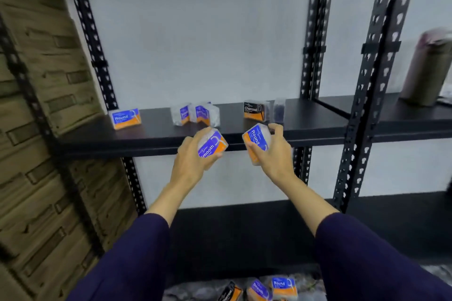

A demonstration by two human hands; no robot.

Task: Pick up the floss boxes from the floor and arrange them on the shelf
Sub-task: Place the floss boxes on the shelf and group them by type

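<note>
Clear plastic floss boxes, seemingly light, rigid and slick, sit mid-frame. Left hand (193,154) fingers wrap the Smooth box (212,145); right hand (275,151) pinches the Round box (256,140) by its sides.

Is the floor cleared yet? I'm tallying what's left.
No, three floss boxes still lie on the floor below the shelf.

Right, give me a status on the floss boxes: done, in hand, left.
Done: several boxes stand on the shelf, including a Round box and a Charcoal box. In hand: the left hand holds a Smooth box, the right hand another box. Left: three boxes on the floor.
</note>
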